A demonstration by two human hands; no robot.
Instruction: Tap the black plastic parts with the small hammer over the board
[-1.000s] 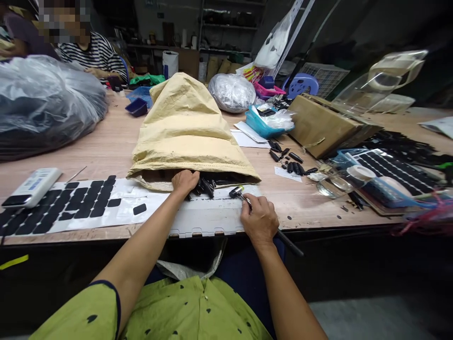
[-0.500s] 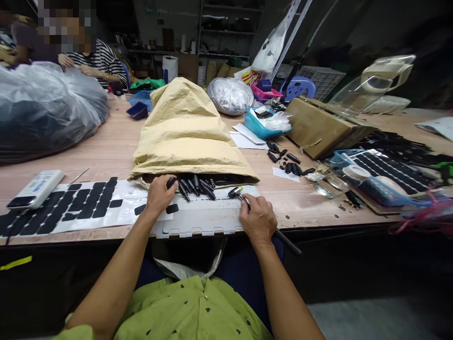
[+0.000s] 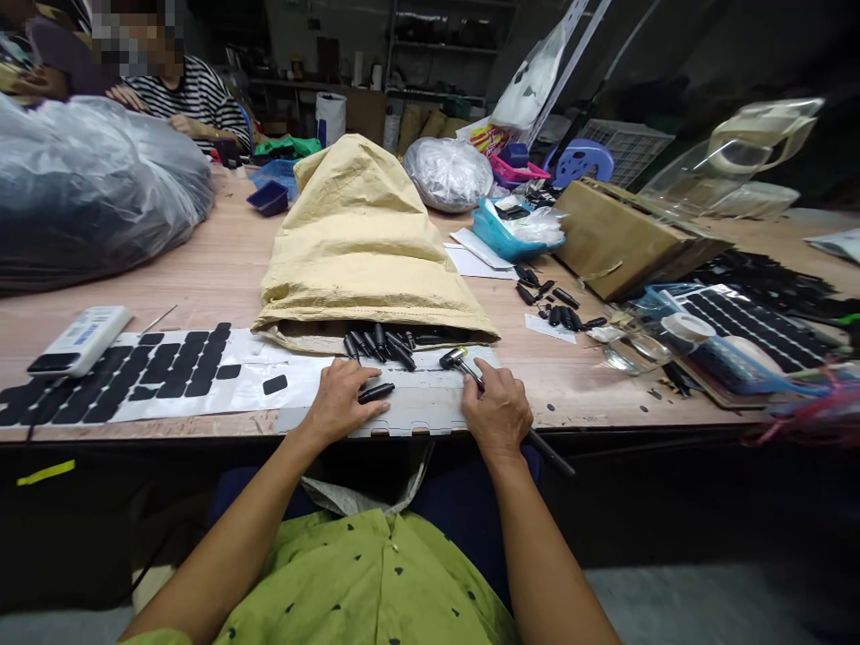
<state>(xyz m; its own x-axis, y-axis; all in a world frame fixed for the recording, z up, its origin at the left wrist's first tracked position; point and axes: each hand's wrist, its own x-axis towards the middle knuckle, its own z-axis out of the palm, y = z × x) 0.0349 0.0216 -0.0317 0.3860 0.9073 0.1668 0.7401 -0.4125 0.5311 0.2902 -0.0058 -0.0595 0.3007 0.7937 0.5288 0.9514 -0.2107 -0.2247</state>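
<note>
My left hand [image 3: 339, 401] is closed around one end of a black tapered tube-like piece [image 3: 377, 392], which points to the right above the grey board [image 3: 417, 414] at the table's front edge. In my right hand [image 3: 497, 410] is a small hammer [image 3: 453, 358]; its shiny metal head rests near the board and its black handle sticks out behind the hand past the table edge. Several similar black pieces [image 3: 386, 344] lie at the mouth of a tan sack [image 3: 369, 260], just beyond my hands. What is deeper in the sack is hidden.
On the left lie a sheet of black stickers [image 3: 192, 363], a white device [image 3: 81, 342] and a big plastic bag [image 3: 100, 188]. To the right are loose black pieces [image 3: 564, 316], a cardboard box [image 3: 614, 237] and a teal basket [image 3: 514, 237]. A person in stripes [image 3: 194, 94] sits across the table.
My left hand has come back from the sack's mouth toward the right, bringing a black piece over the board. My right hand still holds the hammer in nearly the same place.
</note>
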